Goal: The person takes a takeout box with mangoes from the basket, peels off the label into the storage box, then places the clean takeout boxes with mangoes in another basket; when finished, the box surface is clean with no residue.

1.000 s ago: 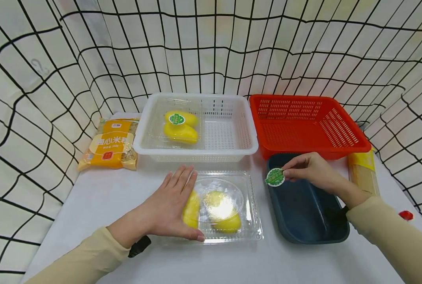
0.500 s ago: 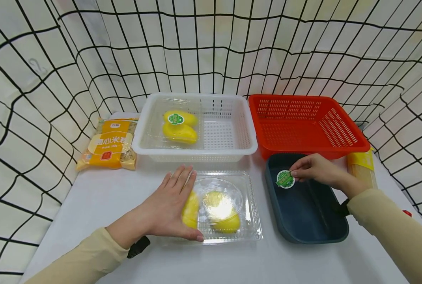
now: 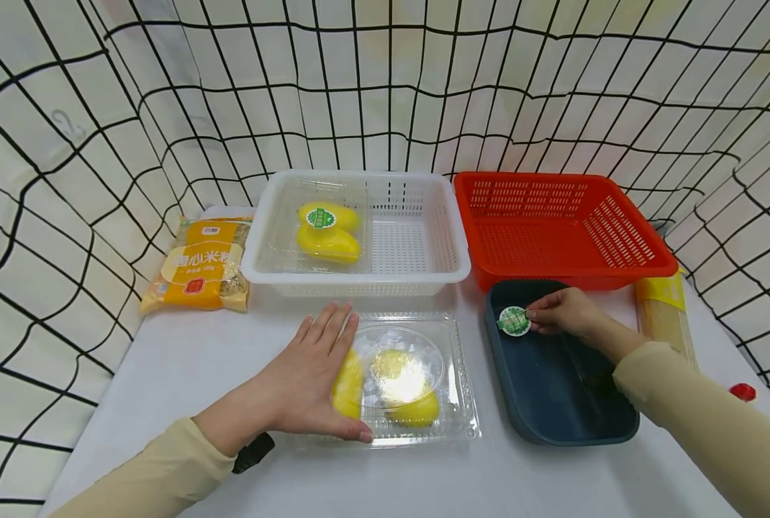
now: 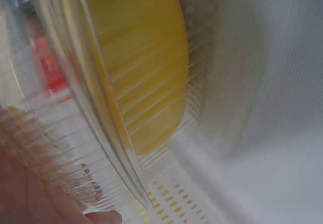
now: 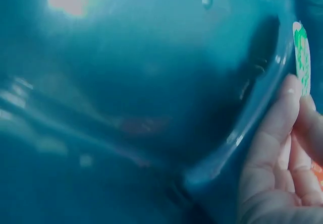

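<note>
The right hand (image 3: 569,316) is pinching a thin, round, green-and-white label (image 3: 513,321) between its thumb and fingers; in the right wrist view this label is showing almost edge-on, as a narrow flat piece. The left hand (image 3: 304,381) is resting, with its fingers straight, on the left part of a ribbed box of clear plastic (image 3: 452,360). The glossy lid is reflecting the light strongly, and smooth, rounded yellow fruits (image 3: 417,412) are lying inside, partly hiding under the left hand.

The label is standing just past the right fingertips, on their left side. It is appearing over a deep, dark blue tub with rounded corners (image 3: 547,406); how high above the bottom, I cannot tell. This tub is lying beneath the right hand, and the clear box is lying to the left of that hand.

Beyond the left fingertips, a white basket of perforated plastic (image 3: 417,248) is holding a second clear box with yellow fruits (image 3: 329,244) and a similar green label. Beyond the right hand, a red perforated basket (image 3: 534,244) is standing. An orange-printed soft packet (image 3: 206,252) is lying farther away, to the left of the left hand. White woven cloth is covering the bench (image 3: 424,482).
</note>
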`<act>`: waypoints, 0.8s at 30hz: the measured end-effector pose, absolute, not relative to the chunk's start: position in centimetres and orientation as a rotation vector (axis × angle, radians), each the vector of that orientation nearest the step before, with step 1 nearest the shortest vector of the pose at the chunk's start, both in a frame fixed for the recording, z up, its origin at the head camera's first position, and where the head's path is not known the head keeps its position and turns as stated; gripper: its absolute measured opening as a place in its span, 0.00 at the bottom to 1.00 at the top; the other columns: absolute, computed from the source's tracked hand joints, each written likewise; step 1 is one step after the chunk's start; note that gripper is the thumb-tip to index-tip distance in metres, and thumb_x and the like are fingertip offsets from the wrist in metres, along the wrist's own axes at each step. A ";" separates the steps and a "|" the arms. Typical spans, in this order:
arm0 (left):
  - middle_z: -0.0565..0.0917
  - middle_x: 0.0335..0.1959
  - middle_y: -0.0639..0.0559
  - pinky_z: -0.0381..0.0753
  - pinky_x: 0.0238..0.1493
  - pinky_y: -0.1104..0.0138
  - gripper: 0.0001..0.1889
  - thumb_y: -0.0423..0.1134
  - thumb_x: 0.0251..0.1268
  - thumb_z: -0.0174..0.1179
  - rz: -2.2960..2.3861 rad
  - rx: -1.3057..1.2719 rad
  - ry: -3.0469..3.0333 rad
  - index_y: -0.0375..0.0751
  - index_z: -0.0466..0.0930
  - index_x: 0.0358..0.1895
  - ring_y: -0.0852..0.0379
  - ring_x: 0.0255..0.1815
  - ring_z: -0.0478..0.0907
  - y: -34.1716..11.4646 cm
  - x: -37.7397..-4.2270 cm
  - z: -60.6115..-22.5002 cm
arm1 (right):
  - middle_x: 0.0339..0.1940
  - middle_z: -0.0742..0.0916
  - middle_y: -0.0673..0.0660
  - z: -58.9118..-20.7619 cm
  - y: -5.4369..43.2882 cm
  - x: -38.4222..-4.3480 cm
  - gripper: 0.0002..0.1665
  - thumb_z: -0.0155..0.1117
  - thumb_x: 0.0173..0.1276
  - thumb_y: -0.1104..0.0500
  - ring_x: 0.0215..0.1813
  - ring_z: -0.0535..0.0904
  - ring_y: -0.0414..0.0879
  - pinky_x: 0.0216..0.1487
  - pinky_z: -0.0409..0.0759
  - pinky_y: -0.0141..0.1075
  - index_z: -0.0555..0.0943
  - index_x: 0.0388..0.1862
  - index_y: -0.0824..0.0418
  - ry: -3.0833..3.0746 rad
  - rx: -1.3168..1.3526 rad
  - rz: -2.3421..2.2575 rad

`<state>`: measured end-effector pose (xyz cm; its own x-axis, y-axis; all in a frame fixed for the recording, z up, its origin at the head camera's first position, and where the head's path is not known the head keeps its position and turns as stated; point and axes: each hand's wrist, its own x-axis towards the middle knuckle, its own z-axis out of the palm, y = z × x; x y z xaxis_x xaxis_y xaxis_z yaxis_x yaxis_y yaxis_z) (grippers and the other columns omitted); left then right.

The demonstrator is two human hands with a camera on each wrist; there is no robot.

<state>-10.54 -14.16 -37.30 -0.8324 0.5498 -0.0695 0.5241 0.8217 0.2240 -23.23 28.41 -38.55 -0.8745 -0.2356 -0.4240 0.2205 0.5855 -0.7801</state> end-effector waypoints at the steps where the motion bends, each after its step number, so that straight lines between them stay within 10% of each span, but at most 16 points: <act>1: 0.45 0.84 0.33 0.50 0.80 0.36 0.76 0.85 0.40 0.61 0.296 0.852 2.873 0.28 0.45 0.81 0.33 0.85 0.41 -14.2 -10.5 -37.3 | 0.30 0.89 0.48 -38.7 28.4 -23.2 0.20 0.62 0.76 0.65 0.34 0.85 0.35 0.41 0.88 0.29 0.78 0.57 0.81 2.307 0.017 -1.268; 24: 0.44 0.84 0.33 0.50 0.80 0.36 0.76 0.84 0.40 0.62 0.296 0.834 2.868 0.28 0.44 0.81 0.33 0.85 0.41 -14.0 -10.5 -37.3 | 0.33 0.91 0.54 -39.8 28.3 -23.2 0.19 0.63 0.74 0.67 0.32 0.87 0.36 0.38 0.89 0.32 0.79 0.54 0.85 2.322 0.061 -1.257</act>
<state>-10.53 -14.04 -37.27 -0.8366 0.5421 -0.0789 0.5146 0.8271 0.2262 -23.19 28.25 -39.79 -0.8763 -0.1906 -0.4426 0.2664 0.5738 -0.7745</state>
